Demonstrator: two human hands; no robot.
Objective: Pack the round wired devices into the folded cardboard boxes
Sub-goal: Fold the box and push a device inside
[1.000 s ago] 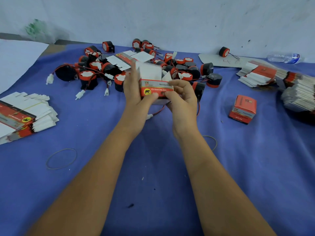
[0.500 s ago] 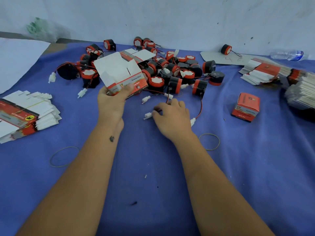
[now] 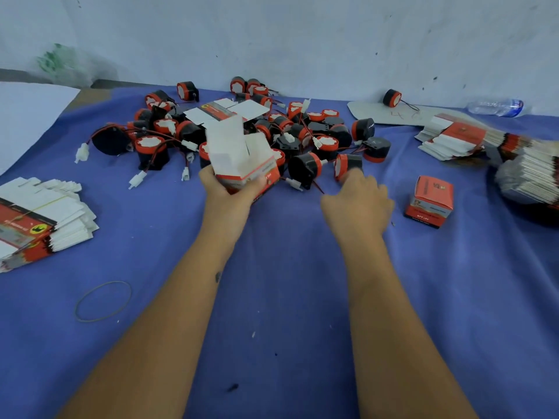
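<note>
My right hand (image 3: 357,201) has left the loose wire for a round device (image 3: 348,166), grip unclear through blur; left hand (image 3: 230,189) holds the open box (image 3: 242,158), so loading is next.

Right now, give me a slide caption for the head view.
Left hand holds an open box while the right hand reaches a round device.

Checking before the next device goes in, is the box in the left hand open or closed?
Open. The box gripped by the left hand has its white top flaps standing up, unfolded.
</note>
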